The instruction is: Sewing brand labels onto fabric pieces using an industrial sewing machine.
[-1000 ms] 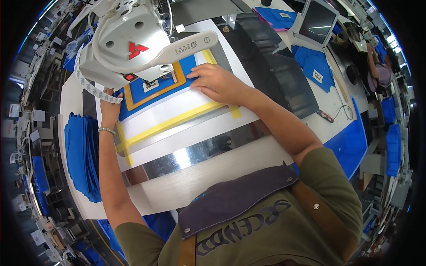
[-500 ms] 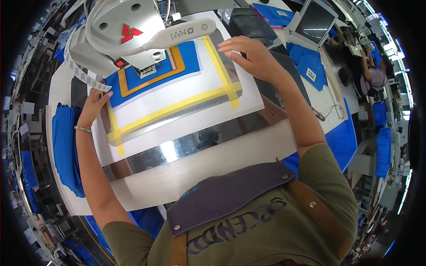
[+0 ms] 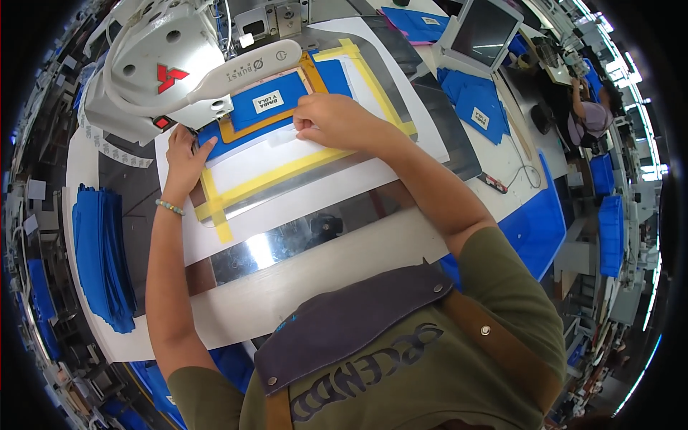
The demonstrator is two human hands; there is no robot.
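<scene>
A blue fabric piece with a white label [image 3: 267, 101] lies inside an amber frame [image 3: 259, 130], over more blue fabric [image 3: 333, 77]. All rest on a white sheet [image 3: 269, 158] edged with yellow tape. My right hand [image 3: 333, 123] is closed at the frame's near right side, fingertips pinched together; what they hold, if anything, is hidden. A pale translucent scrap lies beside those fingers. My left hand [image 3: 185, 161] is at the fabric's left end, thumb apart from its fingers, which the machine head [image 3: 158, 68] partly shadows. The label now shows fully, right of the machine head.
Folded blue fabric [image 3: 104, 258] is stacked at the left. A white printed strip [image 3: 118, 152] hangs by the machine. To the right are labelled blue pieces [image 3: 476, 107], a screen [image 3: 481, 34], a red-and-black tool [image 3: 493, 183] and a blue bin [image 3: 534, 229]. Another person [image 3: 591, 111] sits far right.
My right hand has come down leftward from above the tape to the frame, its fingers closing. Frame and fabric have shifted right from under the machine head. The strip no longer overlaps my left hand.
</scene>
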